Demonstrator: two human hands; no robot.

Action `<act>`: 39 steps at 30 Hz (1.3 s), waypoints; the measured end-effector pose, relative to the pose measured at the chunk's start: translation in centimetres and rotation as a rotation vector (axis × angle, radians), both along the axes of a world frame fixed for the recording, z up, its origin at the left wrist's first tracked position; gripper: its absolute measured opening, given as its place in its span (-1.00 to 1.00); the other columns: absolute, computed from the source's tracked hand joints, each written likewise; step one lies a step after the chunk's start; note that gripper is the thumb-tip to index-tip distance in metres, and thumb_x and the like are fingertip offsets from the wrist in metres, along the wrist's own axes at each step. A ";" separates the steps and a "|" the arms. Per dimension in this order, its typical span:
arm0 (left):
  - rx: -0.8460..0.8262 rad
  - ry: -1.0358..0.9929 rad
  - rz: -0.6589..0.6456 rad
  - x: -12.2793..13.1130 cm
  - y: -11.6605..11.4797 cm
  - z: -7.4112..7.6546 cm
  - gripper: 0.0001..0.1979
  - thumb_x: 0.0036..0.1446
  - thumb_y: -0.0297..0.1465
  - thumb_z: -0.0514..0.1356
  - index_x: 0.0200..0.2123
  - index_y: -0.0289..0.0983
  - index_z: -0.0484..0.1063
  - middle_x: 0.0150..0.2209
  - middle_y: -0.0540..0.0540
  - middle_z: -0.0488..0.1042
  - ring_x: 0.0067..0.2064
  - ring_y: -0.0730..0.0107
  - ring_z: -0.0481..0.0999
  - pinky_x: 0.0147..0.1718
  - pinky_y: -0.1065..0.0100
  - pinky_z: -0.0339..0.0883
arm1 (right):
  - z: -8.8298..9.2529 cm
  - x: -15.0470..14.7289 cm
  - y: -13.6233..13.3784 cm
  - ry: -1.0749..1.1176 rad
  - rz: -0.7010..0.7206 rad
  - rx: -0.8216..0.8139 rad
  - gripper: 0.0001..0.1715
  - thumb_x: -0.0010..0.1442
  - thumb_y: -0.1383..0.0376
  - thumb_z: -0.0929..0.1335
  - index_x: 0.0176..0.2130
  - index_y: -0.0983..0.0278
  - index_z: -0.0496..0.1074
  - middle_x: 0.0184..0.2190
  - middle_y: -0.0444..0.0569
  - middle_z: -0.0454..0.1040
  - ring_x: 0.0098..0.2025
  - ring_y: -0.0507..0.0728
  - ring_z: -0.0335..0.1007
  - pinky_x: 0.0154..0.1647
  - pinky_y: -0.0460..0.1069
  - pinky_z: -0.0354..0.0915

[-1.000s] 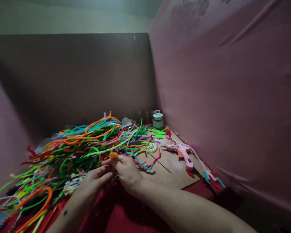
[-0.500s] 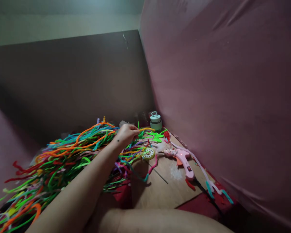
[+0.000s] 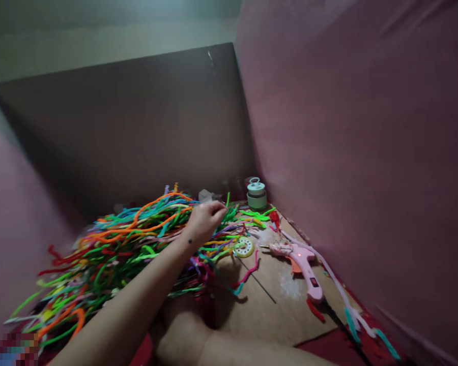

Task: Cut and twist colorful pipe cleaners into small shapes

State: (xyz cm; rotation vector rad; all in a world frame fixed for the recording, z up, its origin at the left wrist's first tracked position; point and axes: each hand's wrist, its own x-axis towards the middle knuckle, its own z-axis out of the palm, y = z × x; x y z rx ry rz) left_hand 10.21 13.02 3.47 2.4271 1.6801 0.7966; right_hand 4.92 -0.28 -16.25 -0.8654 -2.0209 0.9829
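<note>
My left hand [image 3: 208, 221] reaches out over the right end of a big heap of coloured pipe cleaners [image 3: 137, 239]. Its thumb and fingers are pinched together; what they hold, if anything, is too small to make out. Just beyond the fingertips a green pipe cleaner [image 3: 228, 199] stands up. Low in the view my right hand [image 3: 183, 328] rests close to my body, its fingers hidden behind my left forearm. Bright green pipe cleaners [image 3: 252, 216] lie to the right of my left hand, with a small yellow piece on them.
A pink glue gun [image 3: 295, 259] with a lit light lies on the wooden board [image 3: 259, 315]. Left of its nozzle sits a round yellow-rimmed disc [image 3: 244, 247]. A thin dark stick [image 3: 261, 284] lies in front. At the back stands a mint-green container [image 3: 256, 195]; a pink wall rises on the right.
The yellow-orange strip at my left fingertips no longer shows there; a yellow piece now shows on the green pipe cleaners. My left fingers have curled in. The whole view has shifted slightly.
</note>
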 end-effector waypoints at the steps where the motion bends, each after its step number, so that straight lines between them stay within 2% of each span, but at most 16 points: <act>1: -0.004 0.006 -0.049 -0.9 -1.8 -0.2 -0.70 0.07 -0.26 0.02 -0.39 -0.28 0.49 -0.56 -0.01 0.45 -0.49 0.46 0.36 -0.47 0.48 0.16 | 2.2 0.6 1.6 0.004 0.003 0.014 -0.60 0.14 0.35 0.20 -0.02 0.22 0.34 -0.12 -0.02 0.46 -0.09 0.20 0.33 -0.18 0.01 0.25; 3: -0.037 0.018 -0.084 -2.6 -5.1 -1.0 -0.72 0.07 -0.27 0.03 -0.40 -0.28 0.49 -0.53 -0.01 0.46 -0.48 0.47 0.36 -0.46 0.48 0.16 | 5.8 1.8 3.5 0.014 0.005 0.034 -0.59 0.11 0.36 0.20 -0.04 0.26 0.37 -0.13 0.02 0.47 -0.10 0.22 0.33 -0.18 0.02 0.24; 6: -0.097 -0.035 -0.049 -5.4 -8.8 -2.5 -0.74 0.07 -0.30 0.03 -0.40 -0.26 0.49 -0.45 -0.04 0.50 -0.41 0.42 0.40 -0.39 0.47 0.20 | 8.4 3.5 3.2 0.022 -0.030 0.068 -0.64 0.00 0.40 0.25 -0.20 0.29 0.48 -0.26 0.07 0.52 -0.23 0.24 0.37 -0.29 0.02 0.23; 9: -0.159 -0.160 0.043 -8.2 -10.8 -3.6 -0.75 0.07 -0.30 0.05 -0.39 -0.24 0.50 -0.42 -0.04 0.51 -0.37 0.38 0.42 -0.35 0.44 0.22 | 8.7 4.9 1.5 0.074 0.000 0.036 -0.72 0.02 0.39 0.22 -0.37 0.30 0.51 -0.48 0.02 0.51 -0.43 0.14 0.36 -0.43 -0.05 0.19; 11: -0.170 -0.252 0.099 -9.7 -11.7 -4.1 -0.75 0.06 -0.28 0.05 -0.40 -0.25 0.50 -0.43 -0.03 0.51 -0.37 0.37 0.42 -0.36 0.43 0.23 | 8.7 5.3 0.9 0.122 0.000 0.017 -0.74 -0.01 0.42 0.22 -0.44 0.30 0.49 -0.54 -0.03 0.48 -0.47 0.08 0.33 -0.46 -0.08 0.16; 16: -0.141 -0.504 0.197 -11.9 -13.0 -5.2 -0.74 0.01 -0.23 0.11 -0.40 -0.29 0.48 -0.52 0.00 0.44 -0.47 0.43 0.37 -0.46 0.45 0.21 | 9.4 5.6 1.0 0.166 0.017 0.007 -0.67 -0.06 0.49 0.18 -0.43 0.29 0.49 -0.48 -0.09 0.50 -0.44 0.02 0.33 -0.40 -0.12 0.17; 19: -0.137 -0.687 0.260 -12.7 -12.8 -6.2 -0.69 -0.02 -0.17 0.14 -0.37 -0.31 0.46 -0.64 0.07 0.30 -0.59 0.51 0.25 -0.60 0.47 0.13 | 9.4 5.6 0.9 0.147 0.018 0.010 -0.64 -0.06 0.49 0.18 -0.40 0.28 0.50 -0.47 -0.10 0.51 -0.43 0.02 0.36 -0.37 -0.13 0.19; 22: -0.148 -0.741 0.316 -13.5 -12.4 -7.1 -0.65 -0.01 -0.14 0.12 -0.31 -0.30 0.44 -0.64 0.09 0.28 -0.62 0.52 0.24 -0.63 0.47 0.12 | 9.2 5.4 0.3 0.127 0.018 0.033 -0.63 -0.04 0.48 0.18 -0.37 0.27 0.51 -0.46 -0.11 0.52 -0.44 0.01 0.37 -0.38 -0.13 0.20; 24: -0.058 -0.671 0.327 -13.9 -12.2 -7.3 -0.67 0.04 -0.16 0.09 -0.27 -0.28 0.43 -0.55 0.03 0.38 -0.52 0.45 0.35 -0.53 0.44 0.22 | 9.5 5.5 0.2 0.121 0.022 0.056 -0.63 -0.03 0.47 0.18 -0.36 0.26 0.51 -0.47 -0.12 0.52 -0.45 0.01 0.37 -0.39 -0.14 0.20; 27: 0.211 -0.397 0.213 -14.0 -11.8 -6.8 -0.76 0.11 -0.27 0.04 -0.25 -0.24 0.42 -0.30 -0.08 0.45 -0.23 0.32 0.41 -0.23 0.33 0.28 | 11.3 6.9 1.7 0.130 -0.027 0.116 -0.66 0.00 0.45 0.20 -0.34 0.25 0.51 -0.43 -0.11 0.53 -0.39 0.01 0.40 -0.33 -0.14 0.22; 28: 0.286 -0.270 0.152 -13.9 -11.6 -6.5 -0.78 0.13 -0.31 0.03 -0.24 -0.22 0.43 -0.24 -0.09 0.45 -0.17 0.30 0.38 -0.16 0.29 0.25 | 12.1 7.7 2.8 0.132 -0.106 0.138 -0.65 0.01 0.45 0.19 -0.32 0.26 0.51 -0.39 -0.10 0.54 -0.35 0.02 0.41 -0.30 -0.14 0.22; 30: 0.365 -0.009 0.037 -13.3 -10.8 -5.8 -0.78 0.15 -0.37 0.02 -0.23 -0.19 0.44 -0.21 -0.10 0.43 -0.12 0.27 0.33 -0.10 0.23 0.20 | 13.5 9.4 5.6 0.056 -0.401 0.185 -0.63 0.09 0.41 0.16 -0.25 0.28 0.48 -0.32 -0.04 0.53 -0.29 0.04 0.41 -0.26 -0.12 0.22; 32: 0.378 0.182 -0.028 -12.4 -9.6 -5.5 -0.77 0.15 -0.40 0.01 -0.22 -0.16 0.45 -0.17 -0.10 0.42 -0.08 0.24 0.28 -0.06 0.18 0.16 | 14.1 10.8 8.5 -0.280 -0.578 0.173 -0.65 0.10 0.41 0.17 -0.25 0.29 0.49 -0.32 0.04 0.53 -0.25 0.08 0.42 -0.28 -0.10 0.21; 34: 0.400 0.241 -0.028 -11.5 -8.2 -5.8 -0.76 0.13 -0.39 0.03 -0.20 -0.16 0.45 -0.07 -0.12 0.37 -0.01 0.19 0.24 -0.03 0.14 0.13 | 14.1 11.4 10.5 -0.637 -0.597 0.204 -0.66 0.09 0.41 0.20 -0.21 0.29 0.48 -0.30 0.10 0.52 -0.22 0.13 0.43 -0.31 -0.08 0.20; 36: 0.387 0.260 0.021 -10.6 -6.9 -6.6 -0.76 0.10 -0.36 0.06 -0.17 -0.14 0.44 -0.02 -0.13 0.33 -0.01 0.15 0.23 -0.05 0.10 0.12 | 13.6 11.2 11.3 -0.714 -0.571 0.226 -0.67 0.08 0.41 0.22 -0.20 0.27 0.48 -0.29 0.10 0.52 -0.22 0.15 0.44 -0.33 -0.07 0.19; 39: 0.364 0.278 0.105 -9.7 -5.7 -7.9 -0.68 0.07 -0.34 0.10 -0.07 -0.14 0.39 0.03 -0.16 0.29 0.03 0.09 0.20 -0.02 0.04 0.07 | 13.1 10.6 11.1 -0.776 -0.536 0.280 -0.70 0.10 0.39 0.22 -0.26 0.27 0.49 -0.30 0.09 0.52 -0.25 0.14 0.45 -0.35 -0.07 0.20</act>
